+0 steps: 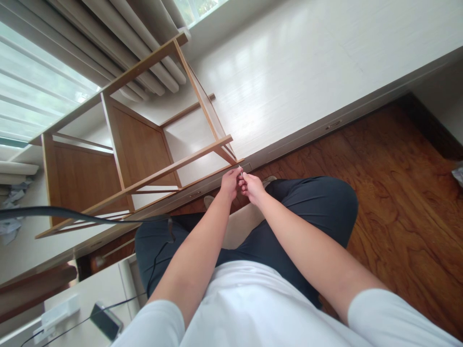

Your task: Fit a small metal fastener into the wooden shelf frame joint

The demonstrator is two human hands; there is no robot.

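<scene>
Apparently, the fingers of the right hand (254, 188) pinch a small pale piece (241, 172), long axis tipped toward eleven o'clock; the left hand (229, 184), equally near, sits at its eight o'clock, grip impossible to tell. The wooden frame (139, 137) stretches toward ten.

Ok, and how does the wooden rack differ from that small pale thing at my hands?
Size: the wooden rack is large; the small pale piece is tiny.
Colour: the wooden rack is brown; the small pale piece is whitish.
Place: the wooden rack rests on the pale ledge; the small pale piece is where your left hand and right hand meet.
No shared feature is plain.
</scene>
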